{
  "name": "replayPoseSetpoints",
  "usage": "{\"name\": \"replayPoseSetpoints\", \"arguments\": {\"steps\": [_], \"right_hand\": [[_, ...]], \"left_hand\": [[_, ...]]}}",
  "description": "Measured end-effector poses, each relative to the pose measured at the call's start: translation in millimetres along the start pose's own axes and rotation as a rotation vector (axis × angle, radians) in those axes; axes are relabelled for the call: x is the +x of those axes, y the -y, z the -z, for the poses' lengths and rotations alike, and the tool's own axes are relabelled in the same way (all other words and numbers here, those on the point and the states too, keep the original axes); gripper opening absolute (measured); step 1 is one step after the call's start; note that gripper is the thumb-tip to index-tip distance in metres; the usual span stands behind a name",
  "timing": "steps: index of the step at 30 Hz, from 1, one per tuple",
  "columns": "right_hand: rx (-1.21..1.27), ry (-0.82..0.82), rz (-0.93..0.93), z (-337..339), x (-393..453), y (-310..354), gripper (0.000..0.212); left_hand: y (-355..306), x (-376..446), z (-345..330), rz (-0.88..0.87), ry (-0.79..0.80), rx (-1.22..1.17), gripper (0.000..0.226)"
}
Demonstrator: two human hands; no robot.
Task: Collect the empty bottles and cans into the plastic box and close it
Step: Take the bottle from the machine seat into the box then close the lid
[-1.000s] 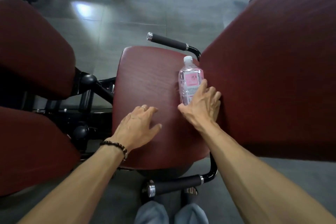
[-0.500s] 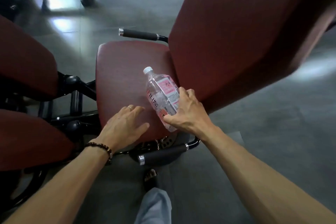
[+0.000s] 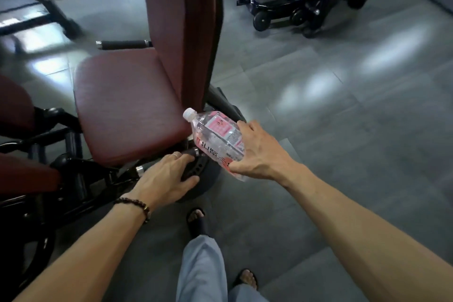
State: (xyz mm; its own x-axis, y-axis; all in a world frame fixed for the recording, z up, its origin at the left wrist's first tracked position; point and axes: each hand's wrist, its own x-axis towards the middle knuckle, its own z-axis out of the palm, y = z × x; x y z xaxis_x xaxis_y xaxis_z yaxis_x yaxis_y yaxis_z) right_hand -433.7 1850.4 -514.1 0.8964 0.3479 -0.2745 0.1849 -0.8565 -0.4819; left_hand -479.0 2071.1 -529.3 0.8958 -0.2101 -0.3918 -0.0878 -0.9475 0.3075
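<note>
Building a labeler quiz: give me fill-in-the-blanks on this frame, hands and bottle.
1. The bottle is held in the ____ hand.
2. The bottle's cap is ____ in colour.
3. The left hand wears a beaded ____ at the wrist.
4. The seat beside the bottle is dark ____.

Missing words: right; white; bracelet; red

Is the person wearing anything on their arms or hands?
Both forearms are bare, with no sleeves showing. The left hand has a thin pale ring on one finger, and its wrist wears a bracelet of dark round beads. The right hand and its wrist wear nothing.
</note>
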Motion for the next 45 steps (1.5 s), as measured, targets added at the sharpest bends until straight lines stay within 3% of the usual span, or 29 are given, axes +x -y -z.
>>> {"name": "replayPoseSetpoints", "arguments": {"steps": [10,19,29,40,45], "right_hand": [[0.114,-0.283,-0.382,96.5,-101.2,-157.5,0.073],[0.219,-0.536,-0.705,186.7,-105.8,-301.9,0.068],[0.231,-0.688,-0.984,287.1,-132.9,-467.8,0.065],[0.288,-0.786,-1.13,388.3,-203.8,-714.7,0.074],[0.321,-0.851,-1.238,428.5,-241.5,-817.4,0.092]], "left_hand": [[-191.0,80.6,-10.6,-0.368,0.121,0.072,0.055],[-349.2,224.8,-6.8,-0.626,0.244,0.188,0.053],[-546.6,351.6,-4.3,-0.83,0.36,0.267,0.048],[-821.0,459.8,-52.4,-0.978,0.438,0.346,0.045],[-944.8,509.1,-74.2,-1.065,0.467,0.363,0.05]]}}
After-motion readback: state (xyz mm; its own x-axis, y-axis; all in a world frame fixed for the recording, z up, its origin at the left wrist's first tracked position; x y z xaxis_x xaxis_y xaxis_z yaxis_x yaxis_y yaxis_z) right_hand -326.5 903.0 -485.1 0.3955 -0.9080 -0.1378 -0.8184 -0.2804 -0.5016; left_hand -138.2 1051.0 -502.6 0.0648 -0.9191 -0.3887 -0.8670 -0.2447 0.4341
